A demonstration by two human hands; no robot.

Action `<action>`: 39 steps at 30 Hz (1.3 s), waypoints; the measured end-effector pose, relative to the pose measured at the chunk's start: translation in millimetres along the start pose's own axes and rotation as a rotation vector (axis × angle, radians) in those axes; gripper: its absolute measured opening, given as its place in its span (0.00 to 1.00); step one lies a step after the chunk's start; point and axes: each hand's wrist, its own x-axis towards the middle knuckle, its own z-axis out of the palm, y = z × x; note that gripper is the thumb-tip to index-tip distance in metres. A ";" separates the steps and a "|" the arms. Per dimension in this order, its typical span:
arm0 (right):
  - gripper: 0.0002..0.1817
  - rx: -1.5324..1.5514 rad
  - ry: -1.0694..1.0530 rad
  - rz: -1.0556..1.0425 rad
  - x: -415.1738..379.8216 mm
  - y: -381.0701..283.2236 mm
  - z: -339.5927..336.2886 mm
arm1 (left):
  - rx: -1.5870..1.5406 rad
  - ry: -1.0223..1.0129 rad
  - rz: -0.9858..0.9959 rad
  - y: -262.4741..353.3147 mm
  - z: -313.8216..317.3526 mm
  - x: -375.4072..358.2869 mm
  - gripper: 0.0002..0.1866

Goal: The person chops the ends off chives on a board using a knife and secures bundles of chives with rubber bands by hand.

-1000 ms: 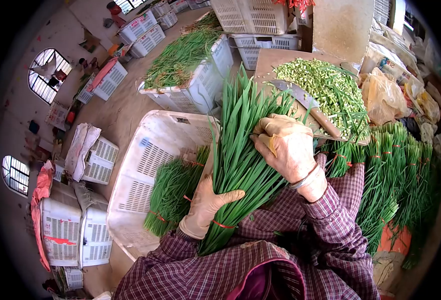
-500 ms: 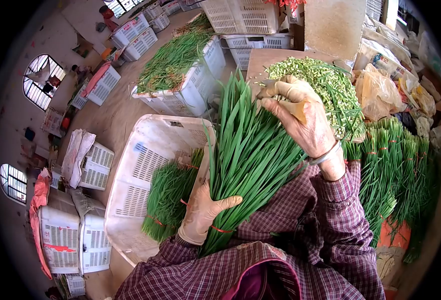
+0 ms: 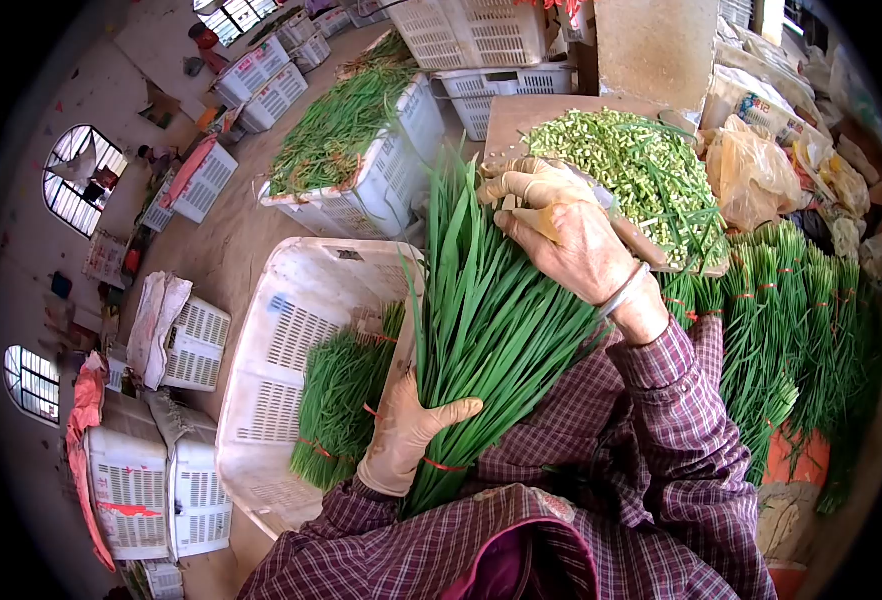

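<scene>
A large bunch of garlic chives (image 3: 501, 330), long flat green leaves with a red band near its lower end, lies slantwise across my lap. My left hand (image 3: 406, 430), in a thin pale glove, grips the bunch just above the band, its thumb across the front. Near the leaf tips, my right hand (image 3: 571, 230) curls over the bunch with thumb and fingertips drawn together on leaves. Its glove is torn and leaves the back of the hand bare; a bracelet circles the wrist. Exactly which leaves the right fingertips hold is hard to see.
A white crate (image 3: 261, 390) with banded bunches (image 3: 341, 400) stands at my left. Cut pale stem pieces (image 3: 631, 170) are heaped on a board ahead. More tied bunches (image 3: 781, 330) stand at right, below plastic bags (image 3: 751, 180). A crate of loose greens (image 3: 346, 130) is farther off.
My right hand has moved slightly left and down onto the leaf tips, its fingers drawing closer together. My left hand keeps its grip on the bunch. The view has shifted slightly.
</scene>
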 end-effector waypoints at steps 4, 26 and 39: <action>0.09 0.000 -0.001 -0.093 1.5 7.4 5.5 | 0.037 -0.023 -0.005 -2.4 -4.0 2.6 0.34; 0.08 -0.453 0.319 -0.040 -5.1 44.4 5.4 | -0.139 0.025 -0.083 -17.5 -14.2 2.5 0.31; 0.14 0.002 -0.360 0.119 -131.6 14.2 54.5 | -0.369 0.292 -0.109 -27.6 -42.4 -11.2 0.24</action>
